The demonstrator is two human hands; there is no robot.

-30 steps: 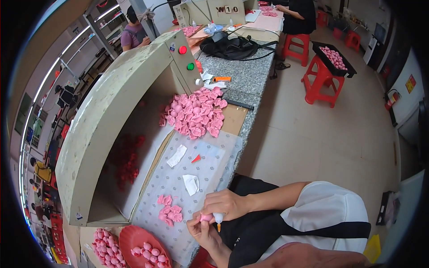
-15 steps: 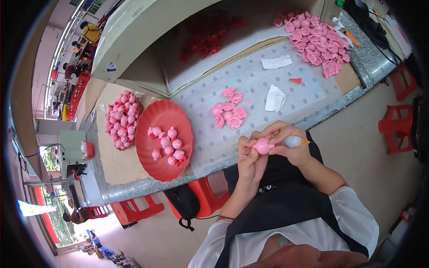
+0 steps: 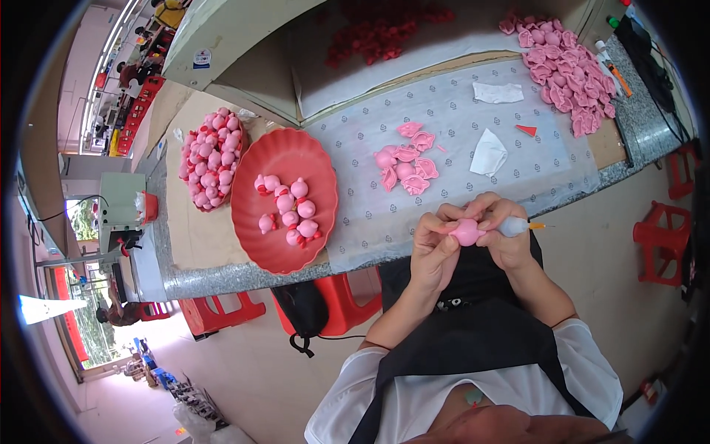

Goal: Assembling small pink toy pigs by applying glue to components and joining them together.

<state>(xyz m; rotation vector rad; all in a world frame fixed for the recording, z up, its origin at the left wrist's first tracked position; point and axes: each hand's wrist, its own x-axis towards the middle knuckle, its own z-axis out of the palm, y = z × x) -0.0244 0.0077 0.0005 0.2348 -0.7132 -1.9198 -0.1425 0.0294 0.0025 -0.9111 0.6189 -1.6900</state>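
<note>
Between my two hands, just off the bench's front edge, is a small round pink figure piece (image 3: 465, 232). My left hand (image 3: 435, 250) pinches it from the left with thumb and fingers. My right hand (image 3: 506, 235) grips its other side and also keeps a small translucent glue bottle (image 3: 513, 226) in the palm, its orange needle tip pointing right. Ahead of my hands, a small group of pink petal-like parts (image 3: 405, 169) lies on white patterned paper. Left of it stands a red scalloped tray (image 3: 284, 255) with several pink round pieces with red bits (image 3: 286, 203).
Far right, a large heap of pink parts (image 3: 566, 74) lies near an orange pen-like tool (image 3: 620, 80). White scraps (image 3: 489, 153) and a red triangle (image 3: 526, 131) rest on the paper. A filled container of pink pieces (image 3: 212, 159) stands left. Red stools (image 3: 342, 303) are below the bench.
The view has shifted, so the bench things appear farther right and slightly higher. Both hands still hold the pink piece, the fingers now closed more tightly round its top.
</note>
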